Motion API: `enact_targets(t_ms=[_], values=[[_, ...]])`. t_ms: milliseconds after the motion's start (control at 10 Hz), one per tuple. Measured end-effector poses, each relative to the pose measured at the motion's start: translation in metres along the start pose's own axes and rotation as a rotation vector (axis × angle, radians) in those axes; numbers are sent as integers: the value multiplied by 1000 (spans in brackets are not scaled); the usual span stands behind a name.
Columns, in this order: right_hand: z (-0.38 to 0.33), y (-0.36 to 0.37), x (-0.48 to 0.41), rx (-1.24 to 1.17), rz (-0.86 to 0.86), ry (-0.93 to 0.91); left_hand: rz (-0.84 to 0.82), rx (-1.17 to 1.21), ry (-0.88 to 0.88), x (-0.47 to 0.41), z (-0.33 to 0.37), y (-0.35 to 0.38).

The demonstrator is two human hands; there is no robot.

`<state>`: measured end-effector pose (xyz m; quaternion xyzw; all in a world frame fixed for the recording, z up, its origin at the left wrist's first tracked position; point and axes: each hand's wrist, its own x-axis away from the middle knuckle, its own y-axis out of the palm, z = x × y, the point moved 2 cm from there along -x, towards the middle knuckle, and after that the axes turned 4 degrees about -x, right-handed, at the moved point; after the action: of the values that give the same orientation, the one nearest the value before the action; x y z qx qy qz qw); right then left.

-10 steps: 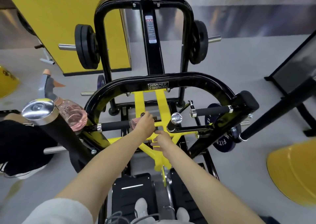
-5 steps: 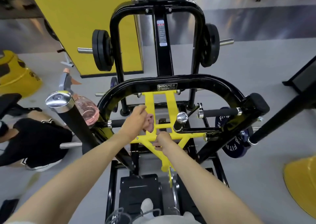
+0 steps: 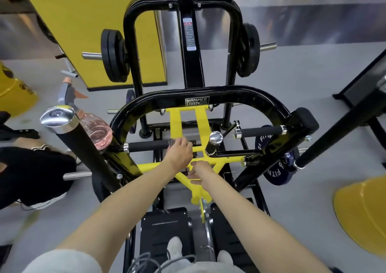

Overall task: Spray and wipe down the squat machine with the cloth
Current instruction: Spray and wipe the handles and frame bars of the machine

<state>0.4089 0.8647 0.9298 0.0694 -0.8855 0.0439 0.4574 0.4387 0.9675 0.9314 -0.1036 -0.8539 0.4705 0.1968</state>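
The black squat machine [image 3: 225, 94] with its yellow inner frame [image 3: 177, 124] stands in front of me. My left hand [image 3: 180, 153] grips a small mottled cloth [image 3: 171, 142] against the inner end of the left foam handle [image 3: 148, 145]. Most of the cloth is hidden under the fingers. My right hand [image 3: 198, 171] holds the yellow frame at its centre junction, just below and right of the left hand. A pink spray bottle [image 3: 97, 133] with a grey trigger rests on the machine's left side, behind a chrome-capped black post [image 3: 59, 116].
A person in black [image 3: 31, 172] crouches on the floor at left. Weight plates [image 3: 113, 55] hang on both upper pegs and a blue plate [image 3: 275, 164] sits low right. A black bar [image 3: 338, 130] slants in from the right. Yellow shapes [image 3: 363, 214] lie on both sides.
My left hand swung the cloth right toward the yellow frame, then back to the end of the left handle. My right hand stayed on the yellow frame. My view shifted slightly.
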Motion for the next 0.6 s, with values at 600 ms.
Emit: enact_targets(t_ms=[600], values=[[-34, 20, 0, 359, 62, -404, 103, 682, -283, 23, -20, 19]])
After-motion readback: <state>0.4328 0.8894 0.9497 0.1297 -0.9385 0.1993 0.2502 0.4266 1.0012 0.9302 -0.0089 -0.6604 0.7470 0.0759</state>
